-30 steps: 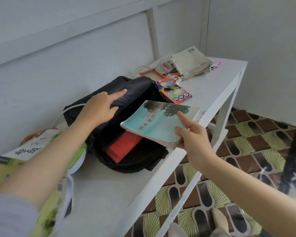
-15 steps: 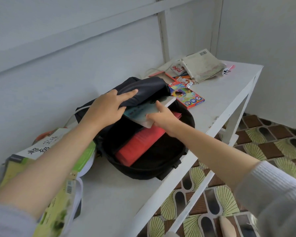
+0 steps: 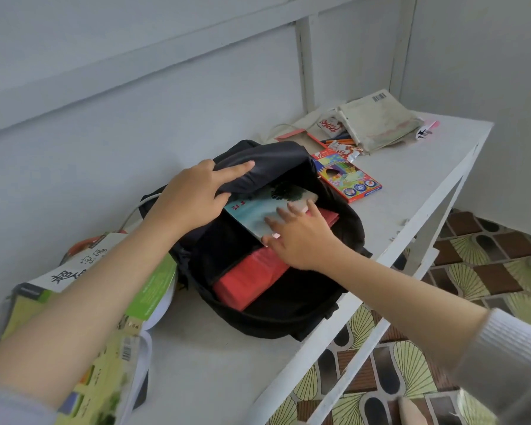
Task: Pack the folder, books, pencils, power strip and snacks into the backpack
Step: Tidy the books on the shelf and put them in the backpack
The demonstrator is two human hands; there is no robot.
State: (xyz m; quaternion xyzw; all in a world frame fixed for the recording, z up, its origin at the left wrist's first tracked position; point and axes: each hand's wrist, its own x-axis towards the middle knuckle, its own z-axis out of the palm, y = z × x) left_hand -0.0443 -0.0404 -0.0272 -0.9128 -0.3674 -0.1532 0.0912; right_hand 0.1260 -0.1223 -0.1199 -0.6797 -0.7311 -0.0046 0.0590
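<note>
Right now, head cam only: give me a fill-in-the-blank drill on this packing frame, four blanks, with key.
1. The left hand holds up the flap of the black ____.
2. The right hand pushes a teal-covered ____ into the bag, on top of the red folder.
3. The coloured pencil box lies on the white ____, outside the bag.
4. The large book with the green cover lies under the person's ____ forearm.

Missing words: backpack; book; table; left

"超" in big black chars on green book [image 3: 83, 271], "12" on pencil box [image 3: 348, 177]
</note>
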